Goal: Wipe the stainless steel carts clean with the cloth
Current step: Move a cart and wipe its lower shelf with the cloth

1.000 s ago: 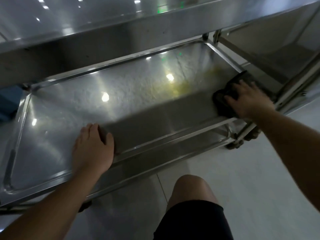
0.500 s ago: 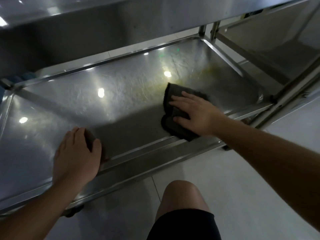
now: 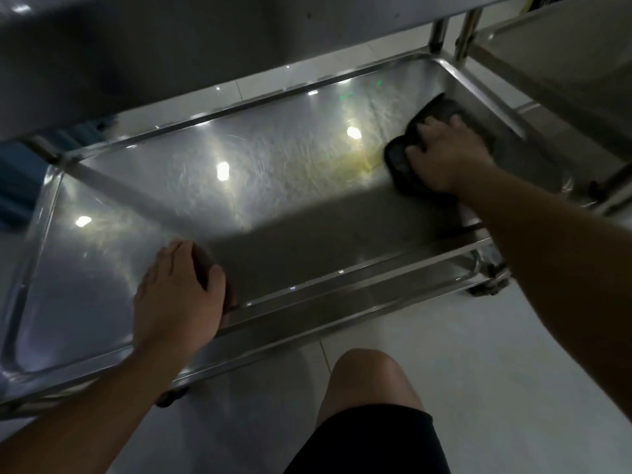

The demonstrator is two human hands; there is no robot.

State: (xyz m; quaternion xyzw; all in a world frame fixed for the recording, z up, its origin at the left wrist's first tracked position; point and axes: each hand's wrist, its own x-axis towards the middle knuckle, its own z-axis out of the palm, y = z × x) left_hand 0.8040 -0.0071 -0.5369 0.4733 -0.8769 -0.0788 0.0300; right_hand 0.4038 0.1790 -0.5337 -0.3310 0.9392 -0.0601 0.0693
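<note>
The lower shelf (image 3: 273, 172) of a stainless steel cart fills the view, its surface shiny with light spots and a yellowish smear near the middle right. A dark folded cloth (image 3: 441, 112) lies on the shelf's right end. My right hand (image 3: 441, 155) presses flat on top of the cloth, fingers spread. My left hand (image 3: 178, 295) rests on the shelf's near rim (image 3: 342, 289), fingers curled over the edge.
The cart's upper shelf (image 3: 171, 46) hangs over the far side. A second steel cart (image 3: 564, 63) stands close on the right. A caster wheel (image 3: 489, 285) sits at the near right corner. My knee (image 3: 369, 381) is over the pale tiled floor.
My right hand has slid the cloth from the shelf's middle back to its right end. My left hand keeps its hold on the near rim.
</note>
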